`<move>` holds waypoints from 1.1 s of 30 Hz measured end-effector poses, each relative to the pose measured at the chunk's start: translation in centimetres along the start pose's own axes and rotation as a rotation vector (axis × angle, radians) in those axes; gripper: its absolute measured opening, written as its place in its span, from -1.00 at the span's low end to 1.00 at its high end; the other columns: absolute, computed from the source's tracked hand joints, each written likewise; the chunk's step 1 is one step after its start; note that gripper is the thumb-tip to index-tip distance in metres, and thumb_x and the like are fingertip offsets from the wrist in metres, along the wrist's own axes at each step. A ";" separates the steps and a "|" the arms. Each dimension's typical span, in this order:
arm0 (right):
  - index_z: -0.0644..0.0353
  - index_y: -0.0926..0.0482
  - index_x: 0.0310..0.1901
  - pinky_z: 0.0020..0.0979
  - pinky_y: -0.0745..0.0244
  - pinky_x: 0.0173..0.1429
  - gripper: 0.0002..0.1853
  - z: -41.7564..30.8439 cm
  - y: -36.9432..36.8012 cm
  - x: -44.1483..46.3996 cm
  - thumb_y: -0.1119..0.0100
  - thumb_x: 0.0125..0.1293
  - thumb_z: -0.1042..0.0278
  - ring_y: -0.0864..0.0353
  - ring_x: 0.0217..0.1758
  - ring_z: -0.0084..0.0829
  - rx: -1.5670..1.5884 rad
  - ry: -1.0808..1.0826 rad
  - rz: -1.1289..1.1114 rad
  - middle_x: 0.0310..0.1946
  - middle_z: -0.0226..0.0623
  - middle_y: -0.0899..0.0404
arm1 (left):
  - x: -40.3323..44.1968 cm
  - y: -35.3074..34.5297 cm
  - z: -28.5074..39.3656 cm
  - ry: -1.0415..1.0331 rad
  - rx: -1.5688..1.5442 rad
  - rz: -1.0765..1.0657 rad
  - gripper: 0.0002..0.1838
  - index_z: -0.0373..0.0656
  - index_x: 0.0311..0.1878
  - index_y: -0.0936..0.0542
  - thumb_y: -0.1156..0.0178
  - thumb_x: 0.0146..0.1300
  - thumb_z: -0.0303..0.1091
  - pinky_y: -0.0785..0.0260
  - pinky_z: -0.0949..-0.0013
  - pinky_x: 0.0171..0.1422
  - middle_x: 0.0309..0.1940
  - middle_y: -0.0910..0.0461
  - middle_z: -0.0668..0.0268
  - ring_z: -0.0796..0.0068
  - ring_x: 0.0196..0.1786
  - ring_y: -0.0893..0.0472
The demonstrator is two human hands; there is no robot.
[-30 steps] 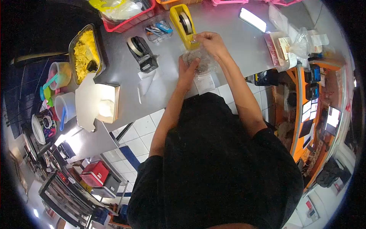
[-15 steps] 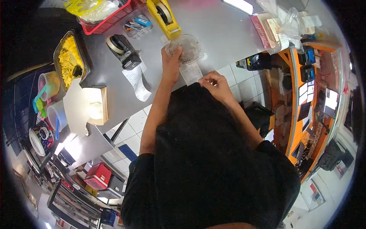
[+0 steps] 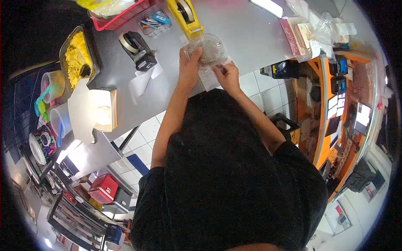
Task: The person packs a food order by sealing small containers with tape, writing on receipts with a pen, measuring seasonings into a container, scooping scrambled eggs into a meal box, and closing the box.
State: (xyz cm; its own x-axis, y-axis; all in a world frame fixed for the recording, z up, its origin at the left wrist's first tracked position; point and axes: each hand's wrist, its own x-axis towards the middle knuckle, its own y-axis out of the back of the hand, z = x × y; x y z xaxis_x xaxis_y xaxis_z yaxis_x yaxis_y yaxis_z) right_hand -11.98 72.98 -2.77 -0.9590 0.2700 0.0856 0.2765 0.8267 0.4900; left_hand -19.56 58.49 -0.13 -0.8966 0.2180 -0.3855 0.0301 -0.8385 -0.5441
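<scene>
A round clear plastic container (image 3: 212, 48) is in my left hand (image 3: 189, 69), its thumb across the lid and the fingers hidden beneath. Below the container hangs a white printed receipt (image 3: 208, 80), past the counter's front edge. My right hand (image 3: 228, 77) is closed at the receipt's upper right edge, close under the container's rim. The fingertips are partly hidden, so the exact pinch is hard to see. Just beyond the container stands a yellow tape dispenser (image 3: 186, 19).
On the metal counter (image 3: 247, 46) are a black tape dispenser (image 3: 137, 51) with a curled paper slip (image 3: 140, 83), a pen basket (image 3: 154, 23), a red basket (image 3: 121, 19), a tray of yellow food (image 3: 77, 58), an open carton (image 3: 104, 109) and a lit phone (image 3: 268, 7).
My right hand has moved up and left from the receipt's lower corner to its upper edge beside the container. The container has shifted slightly right in view, still in my left hand.
</scene>
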 end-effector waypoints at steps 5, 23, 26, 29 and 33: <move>0.24 -0.75 -0.19 -0.25 -0.53 -0.04 -0.85 1.0 -0.5 0.5 -0.39 0.19 0.49 -0.66 -0.11 -0.15 0.031 -0.045 0.031 -0.23 -0.09 -0.71 | -0.1 0.1 -0.1 0.000 0.004 -0.018 -0.39 -0.33 0.35 -0.26 -0.28 0.42 -0.23 -0.46 0.24 0.30 0.18 -0.49 0.12 0.32 0.20 -0.55; 0.28 -0.67 0.04 -0.47 -0.52 -0.01 -0.56 -5.7 3.7 7.5 -0.33 0.40 0.03 -0.63 -0.12 -0.57 0.579 -0.441 -0.390 -0.15 -0.34 -0.71 | -3.3 -1.4 3.3 -0.064 0.150 -0.019 -0.44 -0.27 0.33 -0.31 -0.30 0.39 -0.30 -0.50 0.30 0.21 0.10 -0.53 0.19 0.42 0.13 -0.56; 0.29 -0.67 0.05 -0.47 -0.52 0.02 -0.55 -6.8 5.2 6.4 -0.34 0.38 0.03 -0.63 -0.10 -0.56 0.540 -0.424 -0.411 -0.15 -0.33 -0.71 | -5.4 -2.1 3.6 -0.068 0.141 -0.027 -0.47 -0.26 0.30 -0.34 -0.31 0.37 -0.33 -0.48 0.32 0.21 0.08 -0.53 0.21 0.44 0.12 -0.55; 0.30 -0.66 0.09 -0.47 -0.51 0.07 -0.55 -6.9 6.1 6.4 -0.29 0.42 0.04 -0.64 -0.07 -0.56 0.410 -0.395 -0.499 -0.11 -0.31 -0.71 | -6.9 -1.4 2.8 -0.059 0.126 -0.026 -0.47 -0.25 0.29 -0.35 -0.33 0.37 -0.33 -0.46 0.33 0.23 0.07 -0.54 0.21 0.44 0.12 -0.55; 0.30 -0.65 0.11 -0.44 -0.53 0.15 -0.56 -6.3 4.3 8.6 -0.20 0.48 0.05 -0.68 0.00 -0.50 0.432 -0.409 -0.478 -0.04 -0.24 -0.72 | -8.4 -0.3 1.3 -0.019 0.135 -0.041 -0.48 -0.26 0.28 -0.36 -0.34 0.37 -0.32 -0.43 0.31 0.27 0.08 -0.54 0.21 0.42 0.12 -0.55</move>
State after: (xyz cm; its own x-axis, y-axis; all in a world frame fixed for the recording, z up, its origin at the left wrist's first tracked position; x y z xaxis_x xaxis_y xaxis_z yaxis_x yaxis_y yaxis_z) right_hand -19.45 75.75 5.59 -0.9046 -0.0742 -0.4197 -0.0832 0.9965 0.0032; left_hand -12.61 56.28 4.24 -0.9040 0.2454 -0.3500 -0.0657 -0.8888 -0.4535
